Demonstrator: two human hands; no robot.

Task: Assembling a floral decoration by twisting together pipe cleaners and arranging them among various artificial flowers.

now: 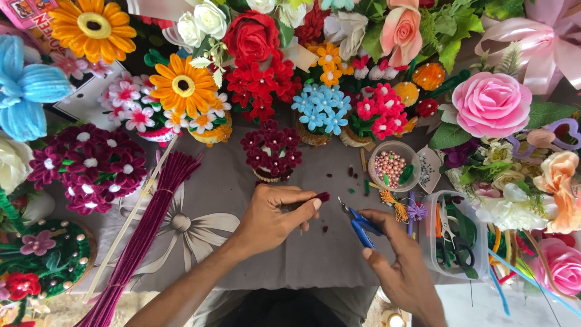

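Note:
My left hand (275, 216) pinches a short dark maroon fuzzy wire piece (322, 197) between thumb and forefinger, over the grey cloth (242, 181). A hand's width to the right, my right hand (399, 269) grips blue-handled pliers (361, 225); their metal tip points up-left toward the maroon piece without touching it. Just beyond my left hand stands a small basket of maroon fuzzy flowers (272, 151). A long bundle of maroon fuzzy wires (148, 230) lies diagonally at the left.
Handmade flower arrangements crowd the back and both sides. A round tub of pinkish beads (390, 165) sits right of centre. A clear plastic box with scissors (454, 233) is at the right. Small maroon scraps (351, 172) dot the cloth.

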